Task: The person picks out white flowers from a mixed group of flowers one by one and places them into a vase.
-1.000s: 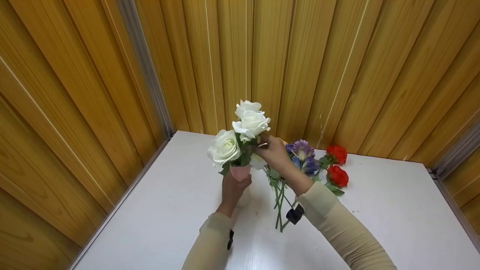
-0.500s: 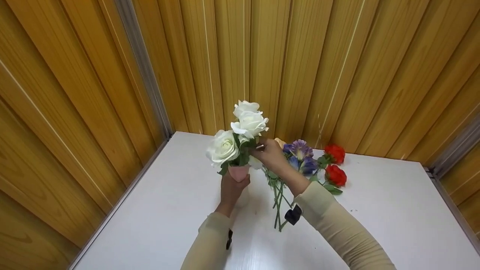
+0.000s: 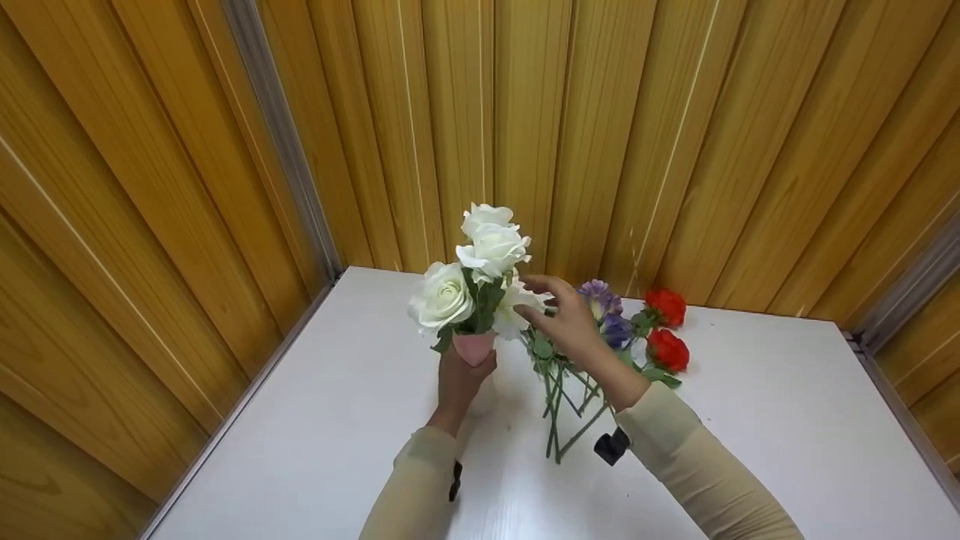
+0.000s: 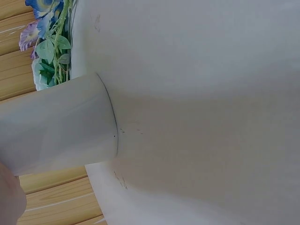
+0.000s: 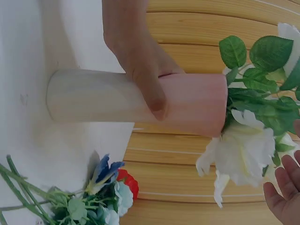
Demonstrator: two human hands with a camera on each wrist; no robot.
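Observation:
My left hand (image 3: pixel 460 384) grips a tall vase (image 5: pixel 194 101), pink at the top and white below, with the thumb laid across its side. The vase stands upright on the table; its white base (image 4: pixel 61 126) fills the left of the left wrist view. Several white roses (image 3: pixel 442 296) and green leaves (image 5: pixel 271 51) rise from its mouth. A white flower with long loose petals (image 5: pixel 241 145) hangs over the rim on the right. Beside that flower, my right hand (image 3: pixel 568 321) has its fingers spread and holds nothing.
Right of the vase, loose flowers lie on the white table (image 3: pixel 330 420): purple-blue blooms (image 3: pixel 602 300), two red flowers (image 3: pixel 667 350) and long green stems (image 3: pixel 555 420). A wood-panelled wall (image 3: pixel 525 135) closes off the back, and more panels stand at the left.
My right hand has let go among the leaves and drawn back to the right, its fingers spreading. The white flower at the rim now shows more fully. The left hand keeps its grip on the vase.

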